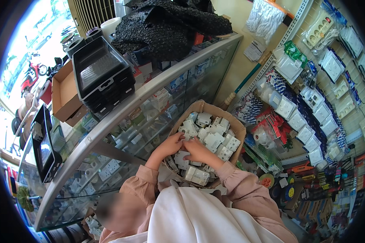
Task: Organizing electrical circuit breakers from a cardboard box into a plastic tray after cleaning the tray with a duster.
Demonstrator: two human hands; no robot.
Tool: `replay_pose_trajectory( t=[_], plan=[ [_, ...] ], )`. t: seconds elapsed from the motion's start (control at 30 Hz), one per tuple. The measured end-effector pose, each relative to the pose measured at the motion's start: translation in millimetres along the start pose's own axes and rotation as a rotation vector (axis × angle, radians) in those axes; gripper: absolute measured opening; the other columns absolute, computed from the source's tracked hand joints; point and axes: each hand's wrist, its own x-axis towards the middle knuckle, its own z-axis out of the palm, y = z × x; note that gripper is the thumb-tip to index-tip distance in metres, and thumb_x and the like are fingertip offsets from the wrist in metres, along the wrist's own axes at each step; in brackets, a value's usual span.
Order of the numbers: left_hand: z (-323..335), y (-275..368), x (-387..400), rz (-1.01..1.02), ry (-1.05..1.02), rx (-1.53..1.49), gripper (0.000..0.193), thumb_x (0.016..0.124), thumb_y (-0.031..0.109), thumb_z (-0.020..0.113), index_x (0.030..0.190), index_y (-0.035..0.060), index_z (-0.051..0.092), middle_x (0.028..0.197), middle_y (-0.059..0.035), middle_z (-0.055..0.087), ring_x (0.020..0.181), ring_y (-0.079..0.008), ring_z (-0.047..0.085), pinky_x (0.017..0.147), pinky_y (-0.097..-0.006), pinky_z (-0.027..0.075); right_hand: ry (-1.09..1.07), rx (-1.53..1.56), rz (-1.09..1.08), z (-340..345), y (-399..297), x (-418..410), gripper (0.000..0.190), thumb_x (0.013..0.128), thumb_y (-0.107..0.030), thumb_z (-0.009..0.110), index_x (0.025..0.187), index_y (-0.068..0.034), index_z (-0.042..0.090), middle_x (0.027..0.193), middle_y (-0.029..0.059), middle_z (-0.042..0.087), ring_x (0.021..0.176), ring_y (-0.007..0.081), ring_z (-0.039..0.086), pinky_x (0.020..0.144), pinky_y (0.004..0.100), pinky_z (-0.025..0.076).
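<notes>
A cardboard box (241, 139) full of white circuit breakers (213, 140) stands low in front of me. Over its left side reaches my left hand (172, 144), its fingers bent down onto the breakers. My right hand (198, 150) lies close beside it, fingertips nearly meeting those of the left. The fingers of both hands overlap the white pieces, and I cannot tell whether either hand grips one. A breaker in clear wrapping (197, 176) lies at the box's near edge.
A glass display counter (158, 82) runs along the left, with stacked black plastic trays (102, 70) and an open cardboard carton (65, 91) on top. Packaged switches and sockets (298, 120) hang at the right. A blurred part of a person (121, 211) is at the lower left.
</notes>
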Motion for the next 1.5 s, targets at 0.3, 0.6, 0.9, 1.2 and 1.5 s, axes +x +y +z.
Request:
replay_pose_trajectory(
  t=[0.3,0.6,0.9,1.2,1.5],
  plan=[
    [-4,22,-14,0.098,0.021,-0.475,0.041,0.09,0.012,0.049,0.127,-0.0016,0.038,0.122,-0.0141,0.05,0.113,-0.0196,0.048,0.096,-0.0301,0.037,0.395,0.376,0.019,-61,-4,-43,0.034,0.068,-0.003,0.069,0.1,-0.006,0.057,0.091,0.0079,0.057,0.084,0.0223,0.059,0.072,0.0329,0.048],
    [11,64,-15,0.196,0.101,-0.858,0.042,0.089,0.014,0.053,0.127,0.0041,0.038,0.118,-0.0089,0.051,0.111,-0.019,0.05,0.094,-0.0356,0.044,0.809,0.954,-0.096,-64,-8,-49,0.027,0.073,0.003,0.068,0.095,-0.004,0.054,0.095,0.0025,0.055,0.087,0.0099,0.056,0.083,0.0271,0.049],
    [-6,47,-21,0.162,0.318,-1.239,0.024,0.09,0.014,0.052,0.111,0.0043,0.046,0.102,-0.0085,0.06,0.088,-0.0168,0.063,0.07,-0.0272,0.057,0.58,0.074,0.199,-80,52,-15,0.037,0.068,-0.017,0.074,0.097,-0.002,0.057,0.098,0.01,0.059,0.092,0.0259,0.059,0.08,0.0364,0.049],
    [-3,41,-27,0.131,0.314,-1.353,0.025,0.093,0.021,0.046,0.108,0.0015,0.047,0.105,-0.0096,0.059,0.091,-0.0181,0.062,0.077,-0.0319,0.055,0.287,-0.389,0.533,-48,111,52,0.022,0.065,-0.017,0.073,0.082,-0.005,0.066,0.088,0.0154,0.064,0.083,0.0316,0.062,0.071,0.0397,0.052],
    [-12,37,-40,0.171,0.262,-1.366,0.032,0.094,0.024,0.043,0.113,-0.0008,0.047,0.105,-0.0107,0.059,0.092,-0.0195,0.061,0.082,-0.0335,0.052,0.546,0.213,0.064,-102,94,-19,0.033,0.066,-0.009,0.068,0.099,-0.004,0.065,0.077,0.0157,0.065,0.058,0.0167,0.06,0.057,0.0277,0.047]
  ],
)
